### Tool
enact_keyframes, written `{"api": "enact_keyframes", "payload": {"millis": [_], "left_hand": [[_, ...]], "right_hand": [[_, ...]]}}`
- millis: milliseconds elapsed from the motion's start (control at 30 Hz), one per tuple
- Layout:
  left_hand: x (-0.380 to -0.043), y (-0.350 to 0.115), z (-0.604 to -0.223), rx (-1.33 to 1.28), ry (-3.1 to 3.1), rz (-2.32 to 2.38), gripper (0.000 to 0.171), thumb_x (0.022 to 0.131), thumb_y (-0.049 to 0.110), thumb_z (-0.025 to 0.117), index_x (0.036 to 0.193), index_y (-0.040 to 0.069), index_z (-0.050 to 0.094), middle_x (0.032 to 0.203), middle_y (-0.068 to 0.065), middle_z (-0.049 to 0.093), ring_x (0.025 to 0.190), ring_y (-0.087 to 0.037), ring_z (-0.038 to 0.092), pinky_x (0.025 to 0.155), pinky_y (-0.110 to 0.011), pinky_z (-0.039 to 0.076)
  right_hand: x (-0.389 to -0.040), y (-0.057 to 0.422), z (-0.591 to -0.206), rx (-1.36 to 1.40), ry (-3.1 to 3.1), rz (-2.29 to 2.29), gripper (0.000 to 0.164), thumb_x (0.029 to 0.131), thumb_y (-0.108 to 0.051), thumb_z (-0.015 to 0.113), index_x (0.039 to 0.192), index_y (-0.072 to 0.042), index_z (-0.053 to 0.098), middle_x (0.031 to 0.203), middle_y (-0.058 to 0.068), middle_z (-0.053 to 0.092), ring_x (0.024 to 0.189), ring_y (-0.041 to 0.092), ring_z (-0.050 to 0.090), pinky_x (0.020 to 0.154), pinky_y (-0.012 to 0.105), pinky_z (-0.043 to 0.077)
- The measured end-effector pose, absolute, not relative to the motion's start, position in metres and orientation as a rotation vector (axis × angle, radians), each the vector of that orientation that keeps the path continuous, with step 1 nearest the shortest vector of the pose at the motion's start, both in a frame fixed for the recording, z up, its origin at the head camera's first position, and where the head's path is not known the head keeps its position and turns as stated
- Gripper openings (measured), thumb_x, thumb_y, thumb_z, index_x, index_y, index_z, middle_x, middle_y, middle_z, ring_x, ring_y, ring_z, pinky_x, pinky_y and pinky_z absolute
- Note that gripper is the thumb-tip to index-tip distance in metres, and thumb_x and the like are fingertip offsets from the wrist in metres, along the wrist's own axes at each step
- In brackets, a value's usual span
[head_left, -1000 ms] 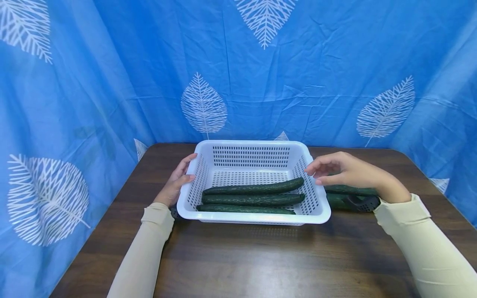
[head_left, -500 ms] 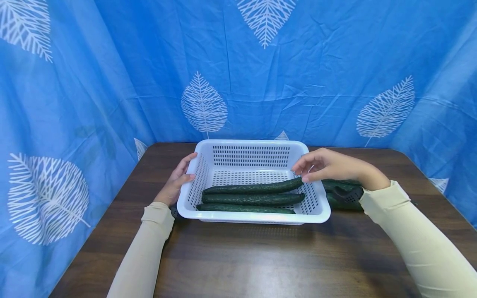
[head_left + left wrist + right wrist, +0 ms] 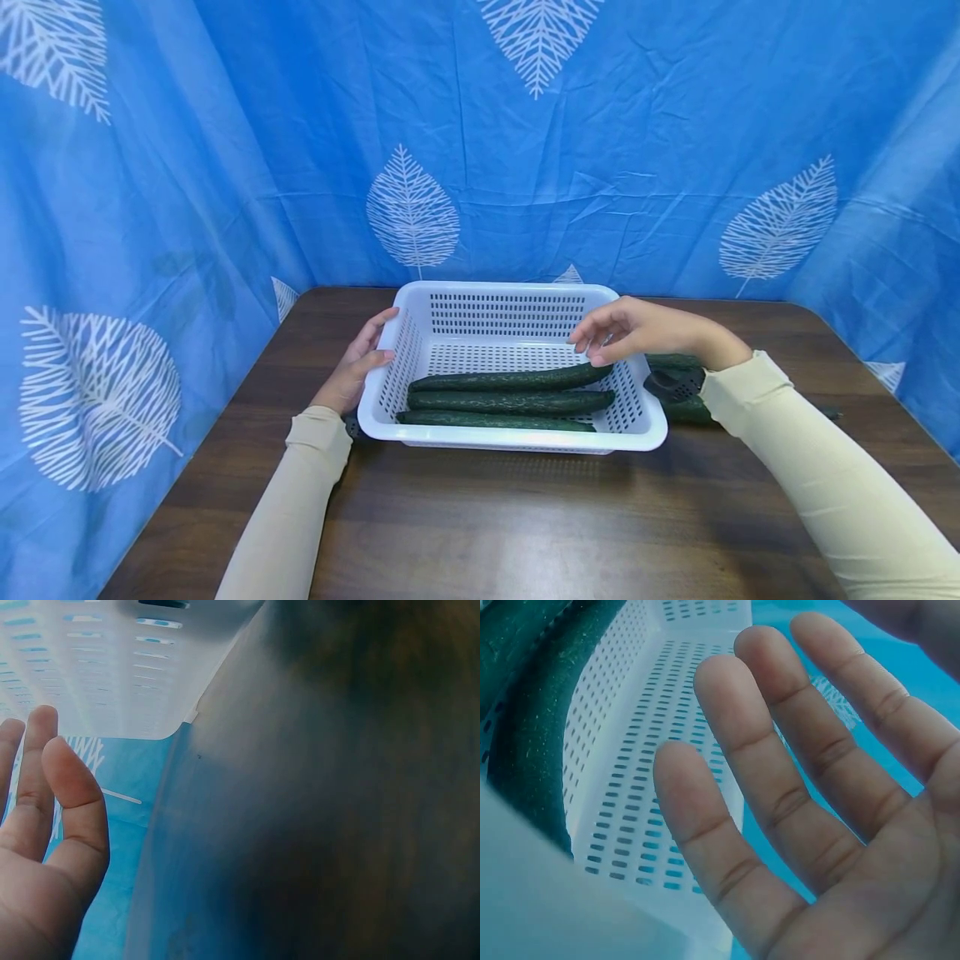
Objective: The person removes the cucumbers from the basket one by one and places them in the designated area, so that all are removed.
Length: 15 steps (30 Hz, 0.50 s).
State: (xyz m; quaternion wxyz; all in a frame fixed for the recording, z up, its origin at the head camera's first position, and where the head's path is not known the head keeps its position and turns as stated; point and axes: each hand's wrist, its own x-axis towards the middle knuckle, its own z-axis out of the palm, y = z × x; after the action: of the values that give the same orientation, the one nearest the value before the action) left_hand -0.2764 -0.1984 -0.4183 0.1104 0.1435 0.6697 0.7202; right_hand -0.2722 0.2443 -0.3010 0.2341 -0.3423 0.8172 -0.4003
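Observation:
A white slotted plastic basket stands on the table with three long dark green cucumbers lying side by side in its front half. My left hand is at the basket's left side, fingertips and thumb against the rim. In the left wrist view, that hand's fingers reach up beside the slotted wall. Over the basket's right end hovers my right hand, holding nothing. Its thumb overlaps the tip of the rearmost cucumber in the head view. The right wrist view shows its fingers spread and gently bent above the slotted wall.
More cucumbers lie on the table right of the basket, partly hidden by the right wrist's dark strap. Brown wooden table extends in front. A blue curtain with white leaf prints hangs behind and to the sides.
My right hand has moved left, from beside the basket's right rim to over its inside. The left hand, basket and cucumbers stay in place.

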Motion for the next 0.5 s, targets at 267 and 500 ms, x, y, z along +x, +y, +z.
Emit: {"api": "enact_keyframes", "payload": {"millis": [267, 500], "left_hand": [[-0.277, -0.199, -0.419, 0.406, 1.963, 2.119, 0.081, 0.099, 0.018, 0.053, 0.171, 0.018, 0.016, 0.175, -0.016, 0.025, 0.153, -0.045, 0.031, 0.122, -0.074, 0.027], [-0.277, -0.199, -0.418, 0.405, 1.955, 2.119, 0.081, 0.1, 0.018, 0.053, 0.171, 0.018, 0.016, 0.175, -0.016, 0.025, 0.153, -0.046, 0.031, 0.122, -0.075, 0.027]], "right_hand": [[-0.284, 0.233, -0.307, -0.852, 2.238, -1.083, 0.036, 0.098, -0.006, 0.076, 0.13, 0.008, 0.069, 0.119, 0.014, 0.073, 0.109, 0.029, 0.07, 0.093, 0.033, 0.06], [-0.295, 0.221, -0.31, -0.793, 2.232, -1.052, 0.039, 0.098, -0.005, 0.075, 0.132, 0.011, 0.067, 0.124, 0.023, 0.07, 0.111, 0.03, 0.069, 0.095, 0.034, 0.059]]}}
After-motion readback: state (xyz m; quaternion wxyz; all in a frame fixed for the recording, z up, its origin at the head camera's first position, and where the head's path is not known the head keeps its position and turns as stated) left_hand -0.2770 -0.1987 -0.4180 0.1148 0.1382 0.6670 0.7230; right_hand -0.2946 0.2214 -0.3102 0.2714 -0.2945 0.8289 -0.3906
